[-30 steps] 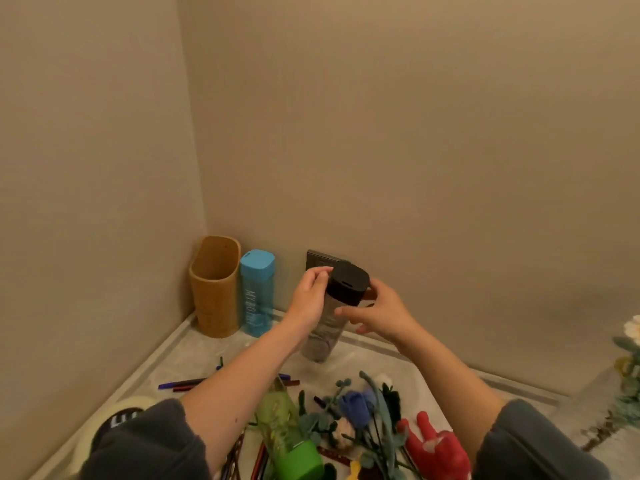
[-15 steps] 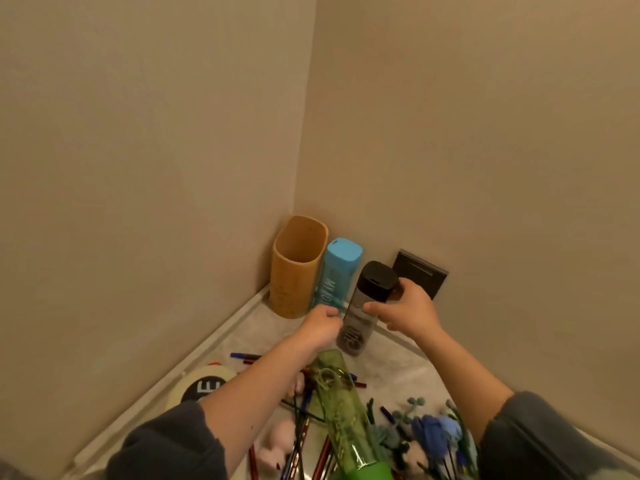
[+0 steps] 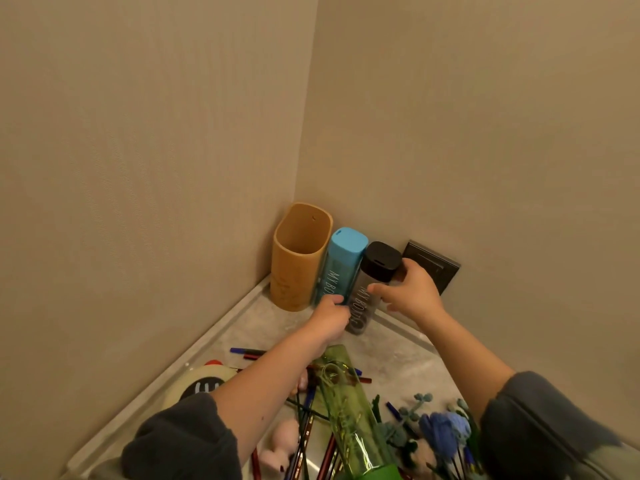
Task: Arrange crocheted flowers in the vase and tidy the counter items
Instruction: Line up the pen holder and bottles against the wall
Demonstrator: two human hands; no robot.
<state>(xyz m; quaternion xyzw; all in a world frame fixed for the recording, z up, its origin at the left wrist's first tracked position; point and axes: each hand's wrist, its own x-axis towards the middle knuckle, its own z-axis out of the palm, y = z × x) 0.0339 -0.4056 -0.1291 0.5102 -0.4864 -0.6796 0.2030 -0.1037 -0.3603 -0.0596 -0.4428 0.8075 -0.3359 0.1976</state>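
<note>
Grey counter (image 3: 391, 362) in a beige wall corner.
Nearest you, one green bottle (image 3: 349, 410) lies pointing far-left beside one blue crocheted flower (image 3: 445, 429); farther, you clasp the black-capped bottle (image 3: 362, 306), left hand (image 3: 330, 315) low, right hand (image 3: 414, 294) under the cap. It stands upright, cap up, right of one blue bottle (image 3: 341, 265) and one bamboo holder (image 3: 294, 268).

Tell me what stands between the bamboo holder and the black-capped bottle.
In the head view, the blue bottle stands upright between the bamboo holder and the black-capped bottle, close beside both.
</note>
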